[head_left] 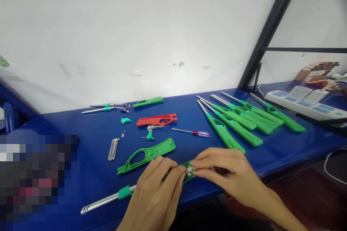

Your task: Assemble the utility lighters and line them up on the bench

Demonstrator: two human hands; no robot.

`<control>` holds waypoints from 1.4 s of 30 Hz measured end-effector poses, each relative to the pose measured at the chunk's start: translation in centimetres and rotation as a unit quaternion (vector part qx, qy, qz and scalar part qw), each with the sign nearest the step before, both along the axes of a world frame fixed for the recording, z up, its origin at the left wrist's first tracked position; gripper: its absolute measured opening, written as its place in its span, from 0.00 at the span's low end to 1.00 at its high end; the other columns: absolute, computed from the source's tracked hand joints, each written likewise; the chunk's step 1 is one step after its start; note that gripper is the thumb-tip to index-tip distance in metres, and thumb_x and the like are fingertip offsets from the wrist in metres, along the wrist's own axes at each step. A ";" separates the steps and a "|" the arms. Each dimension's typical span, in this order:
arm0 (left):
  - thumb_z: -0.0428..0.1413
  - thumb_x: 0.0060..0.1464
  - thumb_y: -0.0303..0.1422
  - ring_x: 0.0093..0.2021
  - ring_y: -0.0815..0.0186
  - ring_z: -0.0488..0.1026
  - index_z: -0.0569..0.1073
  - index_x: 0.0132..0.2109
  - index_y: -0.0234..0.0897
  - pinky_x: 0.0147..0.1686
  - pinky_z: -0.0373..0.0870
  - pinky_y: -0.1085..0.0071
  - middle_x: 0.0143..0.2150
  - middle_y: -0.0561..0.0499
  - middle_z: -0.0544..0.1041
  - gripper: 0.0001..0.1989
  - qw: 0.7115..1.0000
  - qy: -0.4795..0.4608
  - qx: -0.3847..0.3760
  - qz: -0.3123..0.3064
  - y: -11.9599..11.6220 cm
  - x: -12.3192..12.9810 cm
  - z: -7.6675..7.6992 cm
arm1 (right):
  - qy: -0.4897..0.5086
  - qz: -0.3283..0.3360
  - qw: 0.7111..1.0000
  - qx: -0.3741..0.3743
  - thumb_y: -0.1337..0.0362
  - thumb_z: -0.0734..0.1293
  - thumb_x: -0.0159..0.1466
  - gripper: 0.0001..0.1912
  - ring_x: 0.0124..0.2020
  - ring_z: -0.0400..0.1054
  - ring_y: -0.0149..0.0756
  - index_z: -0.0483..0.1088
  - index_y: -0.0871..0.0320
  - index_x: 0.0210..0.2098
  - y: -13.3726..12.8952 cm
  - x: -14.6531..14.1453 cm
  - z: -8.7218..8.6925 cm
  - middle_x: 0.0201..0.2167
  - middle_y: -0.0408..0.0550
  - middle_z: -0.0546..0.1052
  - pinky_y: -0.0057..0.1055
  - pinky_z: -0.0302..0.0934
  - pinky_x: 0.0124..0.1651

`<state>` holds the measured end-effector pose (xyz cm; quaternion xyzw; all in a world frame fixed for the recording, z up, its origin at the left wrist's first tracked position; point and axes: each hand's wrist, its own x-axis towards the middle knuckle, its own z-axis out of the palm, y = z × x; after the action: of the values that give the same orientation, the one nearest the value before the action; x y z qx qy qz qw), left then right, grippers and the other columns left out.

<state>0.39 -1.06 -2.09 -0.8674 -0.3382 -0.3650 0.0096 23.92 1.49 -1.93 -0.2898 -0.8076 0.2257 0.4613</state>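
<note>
My left hand [158,191] is closed around an opened green lighter shell [189,179], a long-nosed gas lighter near the table's front edge. Its metal barrel [101,203] with a teal collar sticks out to the left of that hand. Thumb and fingers of my right hand [230,169] pinch a small clear part [190,169], seemingly a fuel tank, at the shell; my fingers hide most of it. Just beyond my hands lies the other green half shell [157,151], inner side up. A loose clear fuel tank [113,149] rests farther left.
Several assembled green lighters [225,133] lie at the right. A screwdriver [195,133], a red shell [157,119], teal triggers [126,120], another green shell [149,101] and two barrels with wires [100,109] lie farther back. A power strip [306,101] is beyond the black frame [267,32].
</note>
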 end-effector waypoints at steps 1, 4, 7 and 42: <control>0.51 0.72 0.20 0.39 0.60 0.74 0.75 0.51 0.36 0.40 0.74 0.61 0.41 0.49 0.79 0.11 1.000 -0.004 0.003 -0.001 0.0 0.0 0.0 | 0.000 -0.001 1.000 -0.005 0.66 0.75 0.71 0.06 0.38 0.83 0.37 0.84 0.53 0.46 0.0 0.0 0.0 0.39 0.47 0.87 0.29 0.77 0.40; 0.54 0.72 0.20 0.39 0.60 0.73 0.75 0.52 0.38 0.42 0.73 0.61 0.42 0.51 0.79 0.10 0.999 -0.035 -0.003 0.016 0.1 -0.1 0.0 | -0.001 -0.008 1.000 -0.022 0.66 0.75 0.71 0.06 0.39 0.83 0.38 0.84 0.53 0.46 -0.1 0.1 -0.1 0.40 0.47 0.87 0.29 0.77 0.40; 0.55 0.71 0.20 0.40 0.61 0.73 0.74 0.49 0.40 0.43 0.72 0.62 0.42 0.52 0.79 0.09 0.997 -0.059 -0.029 0.028 0.1 0.0 0.2 | -0.003 -0.008 1.000 -0.028 0.67 0.75 0.71 0.06 0.40 0.83 0.38 0.84 0.53 0.46 -0.1 0.2 -0.2 0.41 0.47 0.87 0.30 0.76 0.40; 0.54 0.71 0.19 0.40 0.61 0.71 0.73 0.47 0.38 0.44 0.71 0.63 0.40 0.52 0.77 0.10 0.998 -0.060 -0.022 0.008 0.1 0.2 0.0 | -0.013 -0.021 0.992 0.128 0.69 0.74 0.71 0.06 0.41 0.84 0.31 0.85 0.57 0.44 -0.2 0.4 -0.4 0.43 0.47 0.87 0.21 0.77 0.47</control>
<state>0.60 -0.96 -2.10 -0.8412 -0.3527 -0.4090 -0.0268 24.37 1.33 -2.36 -0.2486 -0.8294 0.1071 0.4888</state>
